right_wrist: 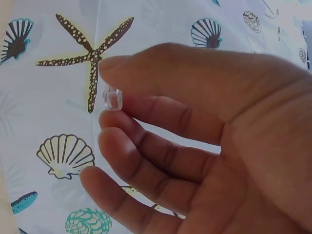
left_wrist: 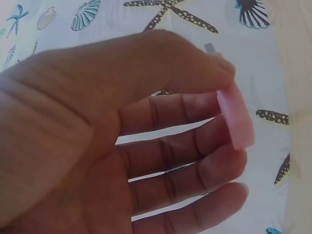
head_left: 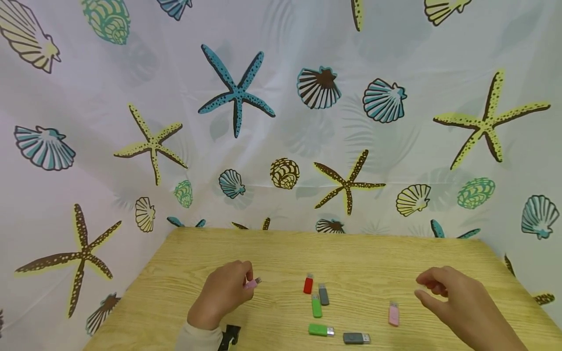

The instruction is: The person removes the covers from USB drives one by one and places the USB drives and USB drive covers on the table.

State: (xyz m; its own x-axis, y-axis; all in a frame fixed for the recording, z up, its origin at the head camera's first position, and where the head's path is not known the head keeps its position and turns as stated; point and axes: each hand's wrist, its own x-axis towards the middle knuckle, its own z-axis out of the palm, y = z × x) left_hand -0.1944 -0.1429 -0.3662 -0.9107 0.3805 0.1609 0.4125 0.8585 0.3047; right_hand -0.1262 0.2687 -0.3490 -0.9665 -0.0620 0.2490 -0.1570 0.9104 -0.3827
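My left hand (head_left: 225, 292) pinches a pink USB flash drive (left_wrist: 238, 119) between thumb and fingertips, above the left half of the table. The drive's metal plug (head_left: 258, 280) is bare and points right in the head view. On the right side, my right hand (head_left: 461, 303) holds a small clear piece (right_wrist: 113, 100), which looks like a plastic cap, between thumb and fingers. That piece is hidden in the head view. A second pink flash drive (head_left: 393, 315) lies on the table just left of the right hand.
Between the hands on the wooden table (head_left: 189, 248) lie a red drive (head_left: 309, 284), two grey drives (head_left: 323, 295) and two green drives (head_left: 316, 307), their plugs uncapped. A curtain (head_left: 281, 126) printed with starfish and shells hangs behind and along both sides.
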